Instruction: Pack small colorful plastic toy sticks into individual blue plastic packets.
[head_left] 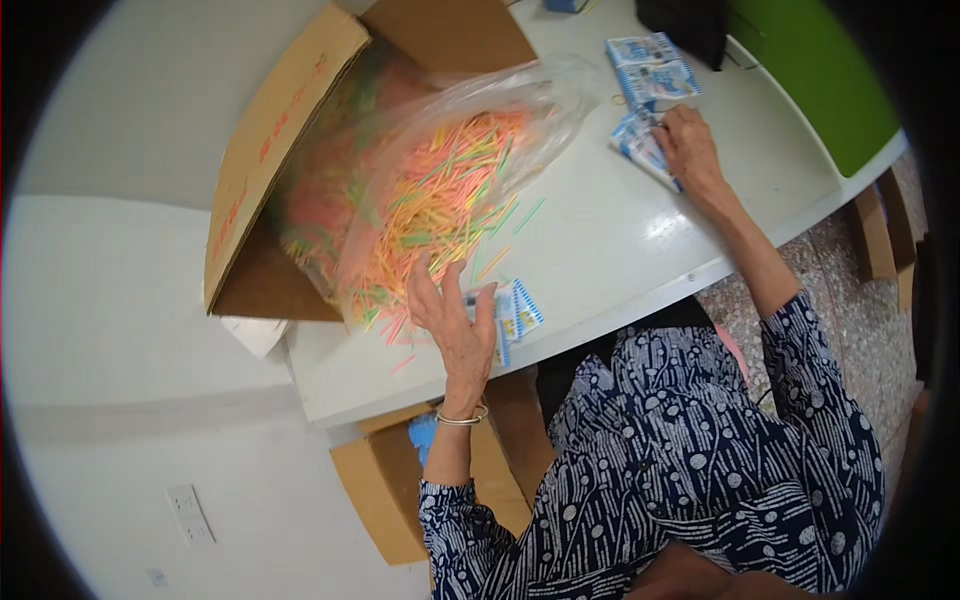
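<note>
My left hand point(455, 325) hovers at the lower edge of a heap of thin pink, yellow and green sticks point(435, 195), its fingers spread and curved. The sticks spill from a clear plastic bag point(560, 90) that lies in a tipped cardboard box point(285, 150). Beside my left thumb lie small blue-and-white packets point(522, 310), partly hidden by the hand. Over on the right, my right hand point(692, 155) is closed on a blue-and-white packet point(638, 142), fingertips at its edge. Just beyond it sits a group of similar packets point(655, 68).
A few loose sticks point(528, 217) are scattered on the white table point(610, 260). Its front edge runs close to my lap. An open cardboard box point(385, 480) stands below, with something blue inside. Dark cloth point(690, 25) and a green panel point(825, 80) are at the far right.
</note>
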